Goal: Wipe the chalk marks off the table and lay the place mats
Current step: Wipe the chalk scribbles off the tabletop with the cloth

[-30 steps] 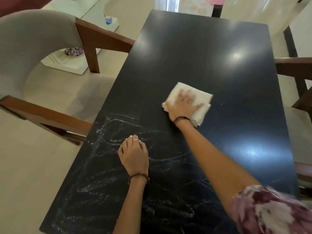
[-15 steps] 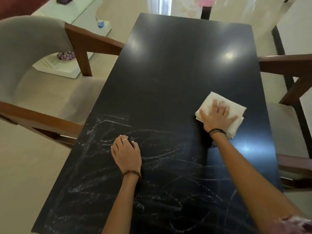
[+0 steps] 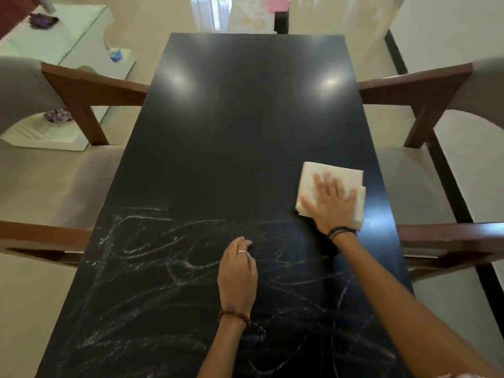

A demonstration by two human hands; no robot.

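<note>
On the dark table [image 3: 245,118], the right hand [image 3: 331,205] pressed flat, fingers spread, on the white cloth [image 3: 335,174] near the right edge; the left hand [image 3: 237,276] rested loosely curled, holding nothing; chalk marks [image 3: 169,257] covered the near half, no mats were visible, so most work seemingly remained.

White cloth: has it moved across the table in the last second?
Yes. The white cloth, under the right hand, went from mid-table to the table's right edge.

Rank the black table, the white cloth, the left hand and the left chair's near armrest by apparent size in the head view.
1. black table, by far the largest.
2. left chair's near armrest, partly cut off.
3. white cloth and left hand: look alike; the hand is nearer, so no ranking.
</note>
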